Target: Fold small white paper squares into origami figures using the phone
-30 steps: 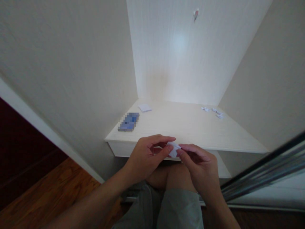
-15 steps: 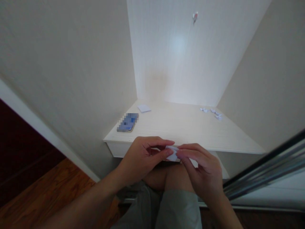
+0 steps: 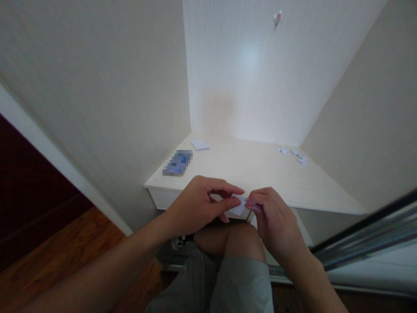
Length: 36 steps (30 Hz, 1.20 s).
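A small piece of white paper (image 3: pixel 238 209) is between my two hands, just in front of the desk's near edge and above my knees. My right hand (image 3: pixel 275 217) pinches its right end between thumb and bent fingers. From the other side, my left hand (image 3: pixel 203 204) holds it loosely, the thumb lying across the paper and the index finger raised a little off it. Part of the paper is hidden behind the left thumb and the right fingertips, so I cannot tell its full folded shape.
On the white desk (image 3: pixel 241 167), a phone with a blurred screen (image 3: pixel 178 163) lies at the left. Behind it is a white paper stack (image 3: pixel 200 144). Several small folded white pieces (image 3: pixel 301 160) lie at the back right. Panels enclose the desk on both sides; a metal-edged track (image 3: pixel 365 239) runs at the right.
My left index finger has lifted from the paper and that hand's grip has loosened. My right fingers have curled tighter on the paper's right end. The view has shifted slightly.
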### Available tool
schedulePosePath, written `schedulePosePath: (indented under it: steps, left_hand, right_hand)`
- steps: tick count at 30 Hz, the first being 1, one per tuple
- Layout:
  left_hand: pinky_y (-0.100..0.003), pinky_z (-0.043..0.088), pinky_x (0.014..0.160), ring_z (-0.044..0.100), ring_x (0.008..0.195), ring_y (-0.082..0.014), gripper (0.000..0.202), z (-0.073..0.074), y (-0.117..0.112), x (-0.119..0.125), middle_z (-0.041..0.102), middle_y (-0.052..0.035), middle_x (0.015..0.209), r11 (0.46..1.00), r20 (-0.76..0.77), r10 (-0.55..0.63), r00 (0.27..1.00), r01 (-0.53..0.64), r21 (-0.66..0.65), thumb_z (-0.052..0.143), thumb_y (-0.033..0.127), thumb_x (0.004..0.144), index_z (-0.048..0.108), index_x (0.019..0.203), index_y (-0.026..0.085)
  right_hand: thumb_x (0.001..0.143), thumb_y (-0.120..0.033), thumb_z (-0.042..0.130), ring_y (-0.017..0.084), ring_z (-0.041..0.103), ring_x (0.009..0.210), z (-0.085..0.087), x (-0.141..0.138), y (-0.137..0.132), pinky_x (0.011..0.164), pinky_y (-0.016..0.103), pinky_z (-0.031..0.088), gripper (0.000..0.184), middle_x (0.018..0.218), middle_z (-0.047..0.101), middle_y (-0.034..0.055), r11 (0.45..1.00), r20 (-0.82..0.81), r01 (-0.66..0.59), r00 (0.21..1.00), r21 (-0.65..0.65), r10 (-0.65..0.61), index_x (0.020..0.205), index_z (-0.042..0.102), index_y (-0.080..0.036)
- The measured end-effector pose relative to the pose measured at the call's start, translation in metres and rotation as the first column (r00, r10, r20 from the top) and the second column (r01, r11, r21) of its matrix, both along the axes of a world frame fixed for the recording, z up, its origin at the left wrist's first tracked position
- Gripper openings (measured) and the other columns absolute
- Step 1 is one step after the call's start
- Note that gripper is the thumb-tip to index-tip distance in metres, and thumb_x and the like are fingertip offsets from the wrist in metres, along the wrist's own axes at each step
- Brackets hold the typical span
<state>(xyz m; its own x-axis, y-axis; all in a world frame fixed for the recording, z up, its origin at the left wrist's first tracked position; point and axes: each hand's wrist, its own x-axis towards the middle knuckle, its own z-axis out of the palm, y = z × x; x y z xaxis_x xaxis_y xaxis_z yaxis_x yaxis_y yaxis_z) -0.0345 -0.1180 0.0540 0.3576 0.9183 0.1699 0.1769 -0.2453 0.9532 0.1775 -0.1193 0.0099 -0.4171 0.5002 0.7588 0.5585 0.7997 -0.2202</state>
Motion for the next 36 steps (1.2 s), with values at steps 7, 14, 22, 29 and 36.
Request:
schedulePosePath:
  steps: [7, 14, 22, 29, 36]
  left_hand:
    - [-0.023, 0.063, 0.06, 0.073, 0.068, -0.0148, 0.022, 0.003, 0.004, 0.001, 0.078, -0.0055, 0.088, 0.995, -0.006, -0.021, 1.0, 0.022, 0.1, 0.076, 0.03, 0.084, 0.08, 0.101, 0.017]
    - [-0.023, 0.061, 0.062, 0.073, 0.071, -0.0156, 0.021, 0.006, 0.002, -0.002, 0.079, -0.0057, 0.091, 0.985, -0.123, -0.011, 0.992, 0.031, 0.168, 0.071, 0.03, 0.087, 0.08, 0.102, 0.019]
    - [-0.024, 0.06, 0.064, 0.073, 0.068, -0.0151, 0.025, 0.005, 0.001, -0.002, 0.08, -0.0058, 0.086, 0.992, -0.121, -0.057, 0.991, 0.07, 0.101, 0.073, 0.032, 0.086, 0.08, 0.105, 0.018]
    - [-0.024, 0.059, 0.068, 0.073, 0.071, -0.0143, 0.03, 0.003, 0.005, -0.001, 0.079, -0.0041, 0.086, 0.993, -0.079, -0.079, 0.994, 0.085, 0.077, 0.073, 0.029, 0.086, 0.075, 0.114, 0.019]
    - [-0.028, 0.062, 0.078, 0.075, 0.084, -0.0174, 0.031, -0.002, 0.001, -0.005, 0.079, -0.0068, 0.094, 0.999, 0.0, -0.021, 1.0, 0.021, 0.03, 0.08, 0.023, 0.078, 0.073, 0.108, 0.017]
  right_hand:
    - [0.098, -0.009, 0.047, 0.018, 0.06, 0.086, 0.01, -0.004, -0.002, 0.076, 0.032, 0.05, 0.016, 0.093, 0.063, 0.0054, 0.988, -0.079, -0.037, 0.997, -0.15, 0.025, 0.096, 0.057, -0.021]
    - [0.095, -0.014, 0.061, 0.016, 0.064, 0.078, 0.017, -0.006, -0.009, 0.07, 0.028, 0.049, 0.01, 0.087, 0.069, 0.0017, 0.964, -0.211, -0.076, 0.977, -0.254, 0.021, 0.095, 0.065, -0.023]
    - [0.093, -0.018, 0.064, 0.017, 0.067, 0.079, 0.017, -0.003, -0.01, 0.072, 0.029, 0.051, 0.008, 0.088, 0.073, 0.0025, 0.92, -0.278, -0.139, 0.96, -0.366, 0.034, 0.091, 0.07, -0.023]
    - [0.093, -0.031, 0.069, 0.017, 0.067, 0.077, 0.013, -0.009, -0.011, 0.07, 0.029, 0.052, 0.01, 0.085, 0.074, 0.0032, 0.795, -0.431, -0.237, 0.901, -0.559, -0.035, 0.09, 0.072, -0.021]
    - [0.09, -0.036, 0.072, 0.017, 0.067, 0.071, 0.01, -0.011, -0.011, 0.067, 0.029, 0.056, 0.017, 0.078, 0.074, 0.0034, 0.721, -0.574, -0.339, 0.813, -0.604, -0.099, 0.086, 0.073, -0.019]
